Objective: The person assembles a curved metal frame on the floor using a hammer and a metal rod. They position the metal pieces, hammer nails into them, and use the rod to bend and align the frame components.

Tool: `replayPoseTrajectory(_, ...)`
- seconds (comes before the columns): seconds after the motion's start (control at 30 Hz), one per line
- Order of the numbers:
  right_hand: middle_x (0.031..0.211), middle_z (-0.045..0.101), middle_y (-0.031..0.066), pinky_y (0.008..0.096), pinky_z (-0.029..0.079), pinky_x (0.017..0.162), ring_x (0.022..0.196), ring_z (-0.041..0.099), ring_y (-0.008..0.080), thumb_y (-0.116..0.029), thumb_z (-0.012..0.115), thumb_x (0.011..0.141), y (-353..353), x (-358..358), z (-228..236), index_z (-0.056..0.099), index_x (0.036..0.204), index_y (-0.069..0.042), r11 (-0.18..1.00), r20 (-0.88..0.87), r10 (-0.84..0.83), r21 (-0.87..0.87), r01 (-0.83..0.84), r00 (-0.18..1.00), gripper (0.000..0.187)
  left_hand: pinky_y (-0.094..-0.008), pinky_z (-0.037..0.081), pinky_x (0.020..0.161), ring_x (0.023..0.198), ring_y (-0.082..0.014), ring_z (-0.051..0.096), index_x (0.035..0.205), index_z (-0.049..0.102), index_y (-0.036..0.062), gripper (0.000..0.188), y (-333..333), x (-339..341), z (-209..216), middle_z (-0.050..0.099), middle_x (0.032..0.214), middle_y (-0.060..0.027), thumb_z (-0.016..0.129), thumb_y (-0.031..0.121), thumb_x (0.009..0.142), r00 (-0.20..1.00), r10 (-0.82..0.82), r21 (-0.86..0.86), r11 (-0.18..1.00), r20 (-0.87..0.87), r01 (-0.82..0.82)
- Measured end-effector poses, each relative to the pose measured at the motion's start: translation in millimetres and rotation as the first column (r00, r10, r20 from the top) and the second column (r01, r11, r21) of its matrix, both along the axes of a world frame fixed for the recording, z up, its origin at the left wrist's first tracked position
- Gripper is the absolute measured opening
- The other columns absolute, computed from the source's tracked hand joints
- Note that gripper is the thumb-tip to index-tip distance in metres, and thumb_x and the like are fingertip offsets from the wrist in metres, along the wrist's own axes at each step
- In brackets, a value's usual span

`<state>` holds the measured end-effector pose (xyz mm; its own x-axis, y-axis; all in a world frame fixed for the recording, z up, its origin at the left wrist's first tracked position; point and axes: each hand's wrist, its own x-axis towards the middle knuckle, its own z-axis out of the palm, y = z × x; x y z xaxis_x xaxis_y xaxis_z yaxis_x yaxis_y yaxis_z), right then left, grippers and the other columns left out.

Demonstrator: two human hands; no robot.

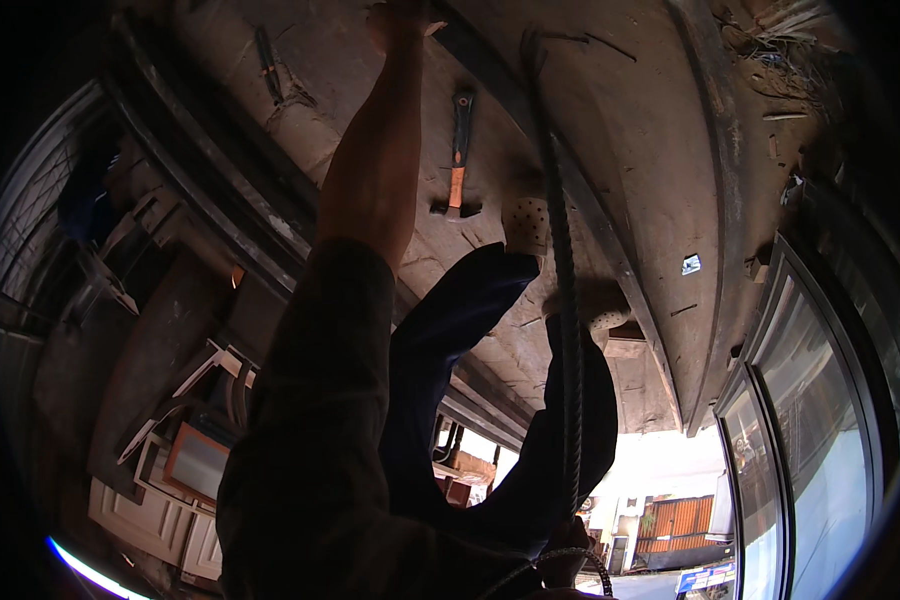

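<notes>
My left arm point(370, 170) reaches to the top edge, sleeve pushed up past the forearm. There my left hand point(402, 24), partly cut off and in shadow, is closed at the end of a long dark metal bar point(590, 205) lying along the floor. Below it, a hammer point(459, 150) with a black and orange handle lies near my light perforated shoe point(527, 222). A dark braided cord point(562, 250) hangs down the middle of the view, close to the camera. No part of my right hand can be made out.
A slim dark tool point(267, 65) lies on the floor left of my arm. More long dark bars point(715, 130) run along both sides. Dry scraps point(780, 50) lie at the far right, glass-paned frames point(810, 380) stand right, and wooden furniture parts point(145, 515) are stacked left.
</notes>
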<state>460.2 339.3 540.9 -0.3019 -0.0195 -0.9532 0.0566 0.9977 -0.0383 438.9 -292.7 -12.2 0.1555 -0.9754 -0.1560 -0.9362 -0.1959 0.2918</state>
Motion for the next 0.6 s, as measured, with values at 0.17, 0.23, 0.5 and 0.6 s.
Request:
replayPoseTrajectory(0.17,0.057,0.047,0.0143,0.0462,0.036,0.063,0.062,0.051,0.0361,-0.028,0.057,0.091,-49,-44,-6,0.048,0.073,-0.004,0.935,-0.037,0.26,0.26,-0.242,0.965,0.031,-0.0474,0.056,0.07,0.081,-0.0385,0.069,0.088,0.067,-0.0057,0.064,14,-13,-5,0.069,0.087,-0.0249,0.08,0.053,0.063,0.995,0.08,-0.05,0.995,-0.054,-0.082)
replayPoseTrajectory(0.23,0.057,0.047,0.0148,0.0465,0.037,0.063,0.062,0.051,0.037,-0.027,0.058,0.091,-48,-45,0,0.049,0.074,-0.004,0.947,-0.113,0.316,0.089,-0.307,0.942,0.03,-0.047,0.056,0.07,0.08,-0.0385,0.069,0.086,0.067,-0.0054,0.064,14,-17,-1,0.069,0.087,-0.0253,0.08,0.052,0.063,0.991,0.124,-0.038,0.991,-0.058,-0.126)
replayPoseTrajectory(0.5,0.056,0.05,0.0142,0.0429,0.039,0.054,0.054,0.053,0.0318,-0.02,0.058,0.088,-55,-50,16,0.052,0.075,-0.004,0.937,-0.107,0.347,0.09,-0.338,0.932,0.021,-0.0452,0.055,0.077,0.089,-0.0388,0.068,0.089,0.067,-0.0064,0.069,3,-4,-9,0.069,0.089,-0.0263,0.079,0.057,0.064,0.99,0.136,-0.004,0.991,-0.025,-0.137)
replayPoseTrajectory(0.6,0.056,0.051,0.014,0.0416,0.04,0.05,0.05,0.054,0.0299,-0.018,0.058,0.087,-67,-79,27,0.053,0.076,-0.004,0.868,-0.154,0.495,0.038,-0.496,0.855,0.018,-0.0446,0.053,0.08,0.092,-0.0384,0.067,0.092,0.067,-0.0048,0.071,9,19,-6,0.068,0.085,-0.0264,0.066,0.064,0.074,0.93,0.312,-0.062,0.942,-0.194,-0.329)
